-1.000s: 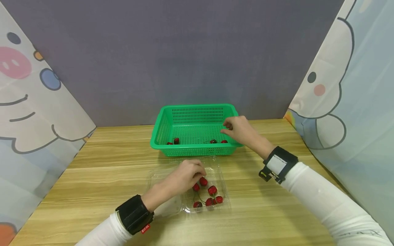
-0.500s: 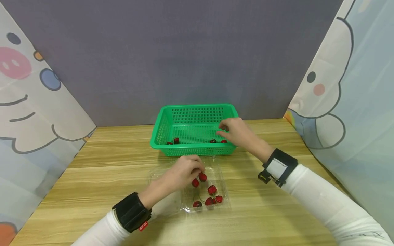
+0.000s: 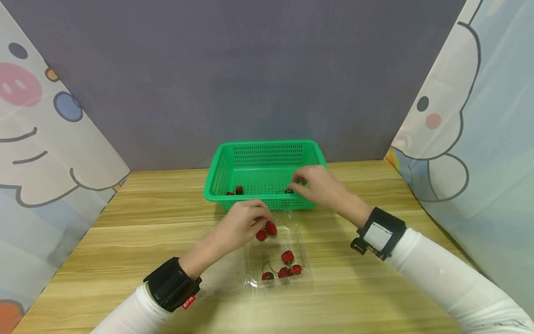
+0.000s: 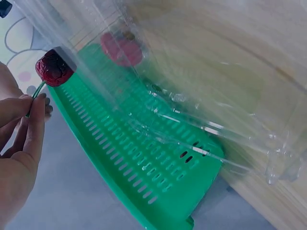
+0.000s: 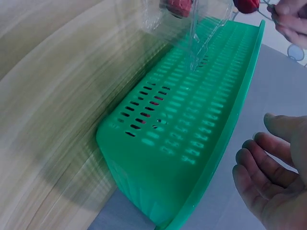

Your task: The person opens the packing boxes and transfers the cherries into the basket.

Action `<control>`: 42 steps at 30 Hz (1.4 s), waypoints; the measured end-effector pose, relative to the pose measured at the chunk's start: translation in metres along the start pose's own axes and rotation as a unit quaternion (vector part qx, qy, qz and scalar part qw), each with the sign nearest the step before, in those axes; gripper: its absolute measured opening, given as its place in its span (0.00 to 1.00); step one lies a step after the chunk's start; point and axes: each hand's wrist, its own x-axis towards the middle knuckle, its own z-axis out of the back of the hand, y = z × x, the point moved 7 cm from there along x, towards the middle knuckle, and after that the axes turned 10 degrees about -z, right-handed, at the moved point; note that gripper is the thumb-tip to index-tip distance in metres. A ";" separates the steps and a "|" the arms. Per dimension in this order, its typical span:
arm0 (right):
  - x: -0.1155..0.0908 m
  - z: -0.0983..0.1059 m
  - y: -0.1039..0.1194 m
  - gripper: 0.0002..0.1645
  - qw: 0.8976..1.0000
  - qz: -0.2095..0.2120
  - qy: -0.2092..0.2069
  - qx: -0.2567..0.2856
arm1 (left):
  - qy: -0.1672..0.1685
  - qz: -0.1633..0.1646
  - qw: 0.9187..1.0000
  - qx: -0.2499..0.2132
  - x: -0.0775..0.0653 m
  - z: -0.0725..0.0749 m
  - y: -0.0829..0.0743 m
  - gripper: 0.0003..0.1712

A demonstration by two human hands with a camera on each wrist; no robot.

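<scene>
In the head view my left hand (image 3: 242, 225) is above the clear plastic box (image 3: 277, 290), pinching a cherry (image 4: 56, 68) by its green stem between thumb and fingertips. A second cherry (image 3: 261, 235) shows close under those fingers; whether it too is held, I cannot tell. Several cherries (image 3: 287, 257) lie toward the box's near edge. My right hand (image 3: 319, 185) hovers over the right front of the green basket (image 3: 233, 198), fingers loosely bent with nothing between them. Near its fingertips a dark cherry (image 3: 289, 190) lies in the basket.
More cherries (image 3: 239, 190) lie at the basket's front left. The box's see-through lid (image 3: 223, 273) lies folded out to the left on the wooden table (image 3: 354, 287). A grey wall (image 3: 267, 79) stands behind, with printed cloth panels (image 3: 467, 139) on both sides.
My left hand has risen toward the basket, and the two cherries by its fingers moved along with it. My right hand has shifted slightly left and nearer.
</scene>
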 end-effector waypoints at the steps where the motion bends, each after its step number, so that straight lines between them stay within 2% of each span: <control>1: -0.001 0.000 0.002 0.05 1.000 0.002 0.001 -0.002 | -0.004 0.000 1.000 0.001 0.000 0.002 0.000 0.08; 8: -0.009 -0.007 0.013 0.02 1.000 0.019 0.023 -0.003 | -0.039 -0.006 0.999 0.006 0.003 0.014 0.002 0.08; 15: -0.016 -0.019 0.023 0.03 0.998 0.052 0.041 -0.009 | -0.070 -0.021 0.997 0.015 0.003 0.025 0.003 0.09; 24: -0.024 -0.027 0.039 0.03 0.995 0.099 0.030 -0.005 | -0.085 -0.014 0.996 0.012 0.003 0.035 0.005 0.09; 35: -0.032 -0.047 0.055 0.05 0.988 0.128 0.080 0.016 | -0.095 -0.005 0.995 0.021 0.004 0.042 0.008 0.07; 42: -0.036 -0.062 0.061 0.05 0.984 0.123 0.124 0.033 | -0.116 -0.001 0.992 0.039 0.006 0.049 0.012 0.08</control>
